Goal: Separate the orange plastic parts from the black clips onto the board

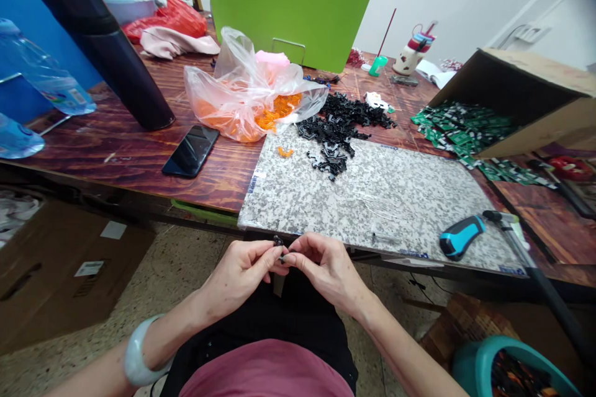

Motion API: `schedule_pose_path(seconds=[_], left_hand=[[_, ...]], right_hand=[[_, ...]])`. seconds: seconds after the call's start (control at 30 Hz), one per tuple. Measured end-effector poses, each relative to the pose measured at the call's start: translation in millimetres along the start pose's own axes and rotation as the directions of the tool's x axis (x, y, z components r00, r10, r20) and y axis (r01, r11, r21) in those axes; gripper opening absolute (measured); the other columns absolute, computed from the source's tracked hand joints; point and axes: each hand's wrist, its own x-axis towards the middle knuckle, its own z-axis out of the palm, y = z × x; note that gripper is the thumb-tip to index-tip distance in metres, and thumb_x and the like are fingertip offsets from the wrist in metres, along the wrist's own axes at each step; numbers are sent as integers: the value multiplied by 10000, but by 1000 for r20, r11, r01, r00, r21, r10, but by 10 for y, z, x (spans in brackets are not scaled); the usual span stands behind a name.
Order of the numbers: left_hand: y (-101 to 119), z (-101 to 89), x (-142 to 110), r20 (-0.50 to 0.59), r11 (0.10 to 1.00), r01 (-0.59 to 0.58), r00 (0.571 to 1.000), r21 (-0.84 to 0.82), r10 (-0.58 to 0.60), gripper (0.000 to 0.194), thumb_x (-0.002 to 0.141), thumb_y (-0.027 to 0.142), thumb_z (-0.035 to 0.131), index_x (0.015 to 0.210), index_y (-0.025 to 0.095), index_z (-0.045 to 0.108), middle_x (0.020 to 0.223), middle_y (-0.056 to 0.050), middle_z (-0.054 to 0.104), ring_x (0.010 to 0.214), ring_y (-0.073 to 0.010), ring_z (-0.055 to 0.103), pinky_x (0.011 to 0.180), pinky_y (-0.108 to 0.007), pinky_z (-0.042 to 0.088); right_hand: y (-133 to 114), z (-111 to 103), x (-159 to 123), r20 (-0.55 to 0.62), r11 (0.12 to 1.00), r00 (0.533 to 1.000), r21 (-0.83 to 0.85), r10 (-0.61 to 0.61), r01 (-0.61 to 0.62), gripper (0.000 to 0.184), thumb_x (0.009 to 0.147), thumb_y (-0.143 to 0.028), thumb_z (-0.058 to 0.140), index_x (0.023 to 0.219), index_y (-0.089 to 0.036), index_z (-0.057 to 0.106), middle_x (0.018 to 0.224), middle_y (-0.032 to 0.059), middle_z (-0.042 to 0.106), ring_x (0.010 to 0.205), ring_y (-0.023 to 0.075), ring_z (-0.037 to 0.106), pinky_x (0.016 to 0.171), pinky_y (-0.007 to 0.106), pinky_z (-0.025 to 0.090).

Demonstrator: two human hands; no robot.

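Note:
Just off the table's front edge, above my lap, my left hand [255, 260] pinches a small black plastic part [278, 240]. My right hand [321, 263] meets it from the other side, its thumb and forefinger closed at the lower end of the same part. Fingers cover most of the piece. On the speckled grey board [372, 198] beyond lies a pile of black plastic parts [342, 118]. A single orange plastic piece [285, 152] sits left of that pile. More orange pieces [274, 113] fill a clear plastic bag [223, 99] behind.
A black phone [190, 150] and a dark flask [112, 56] stand to the left. At right, a tipped cardboard box [521, 74] spills green circuit boards [470, 127]. A blue-black handled tool [462, 237] lies near the front edge; a teal bucket [479, 360] stands below.

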Motion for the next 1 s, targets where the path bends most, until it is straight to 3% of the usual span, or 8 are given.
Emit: schedule_pose_path(seconds=[0.13,0.37,0.43,0.53,0.63,0.8,0.9,1.0], left_hand=[[39,-75,62,67,996,46,997,-72,-41,243,885,319,536,858,134,692,800,-73,745,755,-204,705,558,-212,487],[36,7,114,-221,971,-18,975,-237,-36,374,877,450,521,986,119,657,769,-68,732,662,-184,682,538,-235,495],[-3,71,111,-288,978,-70,957,-198,10,361,870,425,548,1057,135,653,862,-66,732,770,-189,672,634,-244,509],[-54,139,114,-273,978,-111,960,-176,60,290,866,366,574,1043,164,683,1012,-54,712,946,-205,626,810,-261,488],[-59,141,112,-261,975,-109,964,-195,55,262,891,336,536,999,160,697,944,-43,718,859,-185,624,795,-252,481],[34,44,73,-221,991,-87,973,-104,62,250,916,302,481,896,144,675,837,-44,693,762,-166,602,716,-238,476],[76,11,52,-156,991,-134,978,23,136,249,924,282,453,811,159,637,767,-31,656,716,-158,580,677,-233,458],[71,17,38,-151,971,-200,964,129,219,260,932,271,421,752,181,586,715,-13,612,672,-152,554,645,-232,439]], right_hand=[[-4,-50,18,64,991,997,123,41,-49,219,840,-357,586,854,-147,649,724,11,636,619,100,555,544,209,439],[-43,34,73,-56,879,988,465,145,-102,273,745,-396,695,854,-149,651,677,3,652,553,90,585,515,200,487],[-37,113,89,-80,836,982,540,169,-100,278,726,-386,717,852,-148,647,690,14,665,581,103,611,520,200,498],[-32,203,94,-70,814,985,574,157,-89,278,721,-383,721,843,-145,645,703,26,670,631,129,643,522,208,510],[-41,183,82,-43,880,992,468,116,-82,281,756,-404,679,869,-148,653,722,35,670,633,146,645,500,222,506],[-110,-33,111,-269,996,959,-35,-84,78,249,840,-387,584,941,-173,661,820,51,666,680,148,606,530,234,473],[-179,-69,169,-196,963,952,-178,-236,202,211,856,-343,570,969,-192,663,858,44,649,710,141,581,587,243,463],[-244,-3,210,-104,958,957,-130,-270,257,167,876,-296,542,840,-181,659,709,14,620,655,128,565,592,238,452]])
